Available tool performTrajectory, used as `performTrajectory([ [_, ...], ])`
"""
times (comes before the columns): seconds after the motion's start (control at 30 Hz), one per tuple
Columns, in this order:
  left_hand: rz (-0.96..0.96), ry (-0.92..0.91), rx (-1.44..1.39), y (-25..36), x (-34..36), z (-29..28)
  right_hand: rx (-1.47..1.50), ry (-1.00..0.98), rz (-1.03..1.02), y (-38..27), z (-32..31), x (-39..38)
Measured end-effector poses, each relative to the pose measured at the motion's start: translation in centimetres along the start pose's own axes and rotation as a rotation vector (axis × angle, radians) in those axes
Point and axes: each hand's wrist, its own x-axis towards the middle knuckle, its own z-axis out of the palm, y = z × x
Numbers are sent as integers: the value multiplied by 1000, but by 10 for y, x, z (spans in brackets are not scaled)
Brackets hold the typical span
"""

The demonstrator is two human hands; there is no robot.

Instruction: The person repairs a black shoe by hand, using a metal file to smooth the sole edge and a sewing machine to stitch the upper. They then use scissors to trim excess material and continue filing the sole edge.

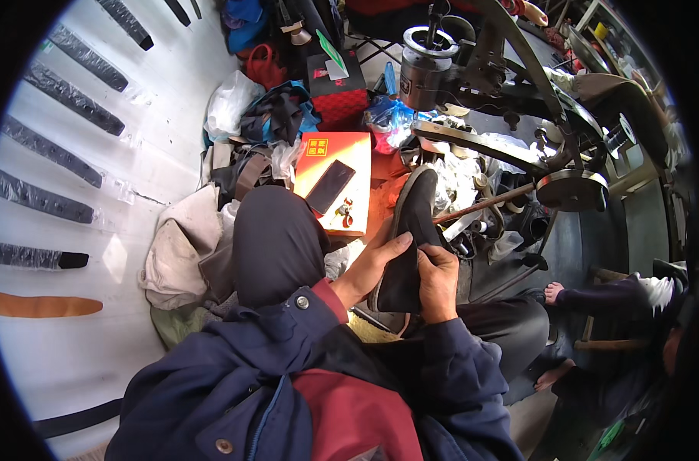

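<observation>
A black shoe (411, 230) stands on end in front of me, toe up, with its grey sole edge facing left. My left hand (371, 265) grips its left side, thumb across the upper. My right hand (438, 280) holds its right side lower down, fingers curled onto the upper. Both arms are in dark blue sleeves, the left with a red cuff. My raised left knee (276, 238) in dark trousers sits just left of the shoe.
An orange box (349, 165) with a black phone (330, 186) on it lies beyond my knee. A metal stitching machine (518, 115) with a wheel stands at upper right. Cloth and bags are piled at left. Another person's bare feet (553, 292) show at right.
</observation>
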Motion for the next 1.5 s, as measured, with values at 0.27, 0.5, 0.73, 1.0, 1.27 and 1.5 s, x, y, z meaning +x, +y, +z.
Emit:
performTrajectory([
  [0.27,196,173,113,-12,10,-8,39,-274,60,-15,-4,5],
  [0.5,351,350,59,4,41,-25,-299,-368,26,-47,33,55],
  [0.73,558,363,-78,41,134,-57,-675,-251,-408,-71,92,150],
  [1.0,534,140,-268,38,164,-38,-846,-98,-610,-84,79,153],
  [1.27,367,65,-175,28,172,-26,-636,33,-435,-77,54,145],
  [1.5,369,62,-50,37,174,-26,-262,-16,-256,-71,44,149],
])
